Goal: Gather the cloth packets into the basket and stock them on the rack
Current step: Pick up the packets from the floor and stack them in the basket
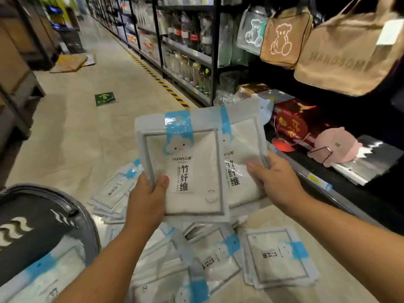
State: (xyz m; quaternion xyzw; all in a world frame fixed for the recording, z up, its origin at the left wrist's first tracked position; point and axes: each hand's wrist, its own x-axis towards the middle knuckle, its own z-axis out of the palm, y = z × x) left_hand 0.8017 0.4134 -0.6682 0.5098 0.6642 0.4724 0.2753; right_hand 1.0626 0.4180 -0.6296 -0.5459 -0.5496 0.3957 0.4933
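Item: front cloth packet [185, 169] is being gripped by left hand [146, 200], thumb curled over it | rear cloth packet [242, 147] is being pinched by right hand [275, 178]; both are being held over loose packets [279, 256] beside basket [86, 224], near rack [295, 162]

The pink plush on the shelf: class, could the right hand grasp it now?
Probably not: the right hand grips a cloth packet, though the way to the pink plush looks open.

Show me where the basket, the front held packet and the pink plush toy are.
basket [87, 228], head view, on its grey rim.
front held packet [192, 162], head view, on its white middle.
pink plush toy [345, 152], head view, on its body.
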